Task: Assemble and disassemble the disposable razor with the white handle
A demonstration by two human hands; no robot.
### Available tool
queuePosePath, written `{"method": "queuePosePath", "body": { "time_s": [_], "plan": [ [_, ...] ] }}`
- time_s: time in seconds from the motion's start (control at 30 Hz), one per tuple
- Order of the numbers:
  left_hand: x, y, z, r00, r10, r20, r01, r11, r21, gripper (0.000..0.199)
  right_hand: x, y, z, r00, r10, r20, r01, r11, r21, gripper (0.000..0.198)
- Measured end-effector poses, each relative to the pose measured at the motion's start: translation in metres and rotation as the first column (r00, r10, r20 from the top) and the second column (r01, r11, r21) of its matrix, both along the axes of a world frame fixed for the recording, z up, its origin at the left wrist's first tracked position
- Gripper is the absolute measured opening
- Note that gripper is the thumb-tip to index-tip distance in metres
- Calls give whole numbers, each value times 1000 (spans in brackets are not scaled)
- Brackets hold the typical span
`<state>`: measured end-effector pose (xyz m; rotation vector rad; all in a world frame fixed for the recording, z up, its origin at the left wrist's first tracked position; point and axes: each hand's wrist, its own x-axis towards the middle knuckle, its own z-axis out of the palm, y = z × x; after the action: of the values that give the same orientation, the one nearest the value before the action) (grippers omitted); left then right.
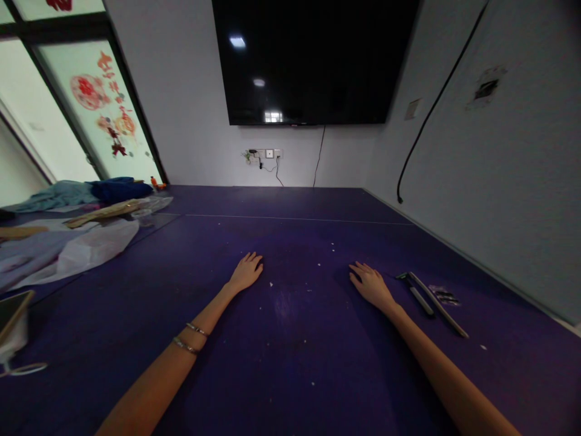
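My left hand [246,271] rests palm down on the purple tabletop [290,339], left of the middle, its fingers stretched out and nothing in them. Two bracelets [190,339] circle the left forearm. On the other side, my right hand [368,283] lies flat on the same surface, fingers apart and likewise holding nothing. Just right of it are a dark-handled tool [421,301] and a long thin pale strip [440,307], both apart from the hand. A small clear packet with dark pieces [445,295] lies beside them. Small white scraps [319,264] dot the surface between the hands.
Folded cloths [59,195] and plastic sheeting [97,245] lie at the left. A framed device on a stand [13,327] stands at the left edge. Ahead hangs a television [313,66] above wall sockets [269,154]. A black cable [436,106] dangles along the right wall.
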<state>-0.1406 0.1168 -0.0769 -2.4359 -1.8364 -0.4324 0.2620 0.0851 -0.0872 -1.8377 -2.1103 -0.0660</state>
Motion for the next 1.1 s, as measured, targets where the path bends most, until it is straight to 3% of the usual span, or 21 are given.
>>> {"method": "queuePosePath", "body": {
  "time_s": [0.37,0.5,0.6,0.8,0.97,1.1],
  "plan": [
    [-1,1,-3,1000,3,10,-3,1000,7,48,1,1,-5,998,30,-52,-26,997,70,45],
    [-2,4,-4,1000,-7,21,7,1000,13,49,8,2,8,984,49,-173,-11,977,214,45],
    [-3,5,-5,1000,-18,19,18,1000,25,49,27,-1,28,972,-10,-236,82,952,296,41],
    [-3,7,-8,999,-20,34,19,1000,20,50,86,-28,54,944,-229,-237,266,955,135,37],
    [-4,8,-9,1000,-1,19,1,1000,26,49,115,-57,49,912,-373,-169,368,928,-59,29],
    [-5,8,-9,1000,6,5,-6,1000,25,49,117,-68,40,915,-394,-93,381,916,-128,26]
  ]
}}
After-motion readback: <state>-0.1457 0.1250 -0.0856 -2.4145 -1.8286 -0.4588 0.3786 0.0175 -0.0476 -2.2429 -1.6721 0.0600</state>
